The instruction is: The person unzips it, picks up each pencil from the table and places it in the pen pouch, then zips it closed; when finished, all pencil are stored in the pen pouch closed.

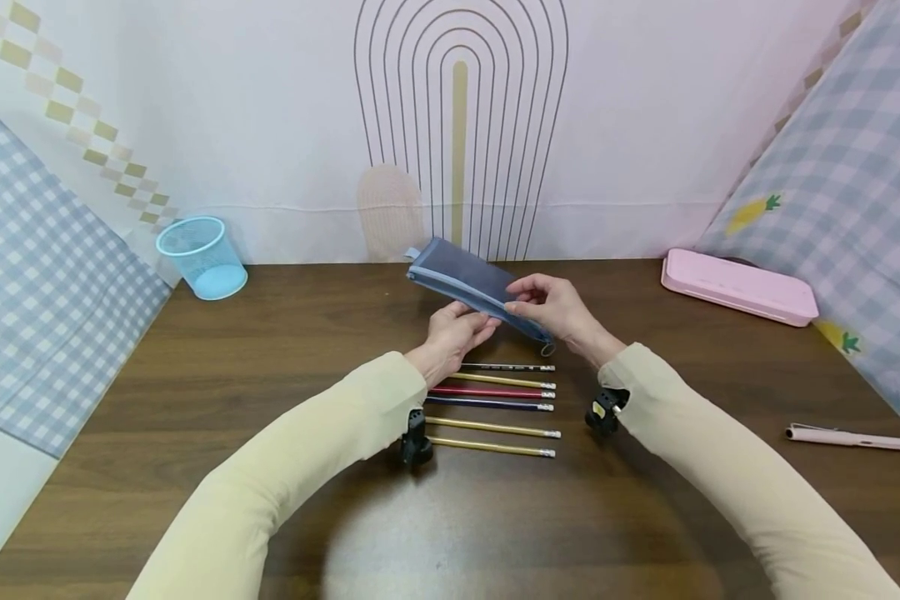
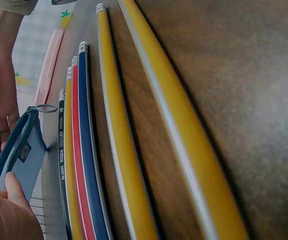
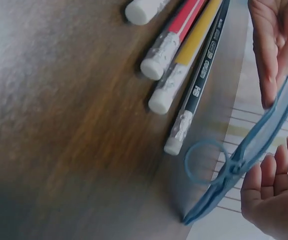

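— What are the hands doing?
— The left hand (image 1: 453, 332) and right hand (image 1: 551, 307) both grip the blue pencil case (image 1: 465, 283), lifted above the table (image 1: 270, 375).
— And the pencils (image 1: 495, 404)?
— Lying in a row just under it.

Long pale-yellow sleeves (image 1: 307, 450) to the wrists, a small black camera mount (image 1: 416, 442) under each, bare hands.

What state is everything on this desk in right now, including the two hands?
Pencil pouch: lifted off the desk, tilted, held by both hands.
Left hand: grips the pouch from below.
Right hand: pinches the pouch's upper edge.
Six pencils: lying flat in a row, erasers to the right.
Mesh cup: upright.
Pink case: closed, lying flat.
Pink pen: capped, lying flat.
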The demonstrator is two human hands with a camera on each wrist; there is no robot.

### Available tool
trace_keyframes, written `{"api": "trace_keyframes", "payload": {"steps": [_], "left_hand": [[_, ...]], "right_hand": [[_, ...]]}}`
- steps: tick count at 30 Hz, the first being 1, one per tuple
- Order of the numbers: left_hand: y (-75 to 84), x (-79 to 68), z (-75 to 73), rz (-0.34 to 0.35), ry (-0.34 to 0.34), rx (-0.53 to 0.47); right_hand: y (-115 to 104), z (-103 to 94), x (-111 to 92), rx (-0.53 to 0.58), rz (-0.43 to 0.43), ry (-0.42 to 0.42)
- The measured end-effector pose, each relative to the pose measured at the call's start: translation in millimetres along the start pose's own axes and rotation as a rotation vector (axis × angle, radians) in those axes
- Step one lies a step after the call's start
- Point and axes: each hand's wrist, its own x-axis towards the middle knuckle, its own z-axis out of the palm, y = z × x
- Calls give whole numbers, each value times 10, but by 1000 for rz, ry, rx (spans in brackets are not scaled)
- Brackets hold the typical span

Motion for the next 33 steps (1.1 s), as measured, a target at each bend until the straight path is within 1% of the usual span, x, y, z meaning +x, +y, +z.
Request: {"api": "trace_keyframes", "payload": {"steps": [2, 6, 12, 15, 19, 26, 29, 33], "left_hand": [[-10, -3, 9, 3, -6, 8], [-15, -12, 29, 2, -10, 14], [5, -16, 41, 1, -18, 30], [13, -19, 34, -12, -21, 44], [3, -21, 8, -48, -23, 62], [-12, -2, -38, -79, -34, 72], [-5, 5, -64, -99, -33, 91], [6, 32, -106, -131, -39, 130]], "right_hand": [[-3, 27, 1, -14, -22, -21], [13, 39, -2, -53, -43, -37], [-1, 22, 0, -121, -77, -25], [-16, 13, 1, -158, -70, -13], [-16, 13, -11, -185, -33, 8], [23, 8, -21, -152, 17, 73], [25, -10, -21, -128, 32, 97], [24, -48, -12, -93, 32, 128]]}}
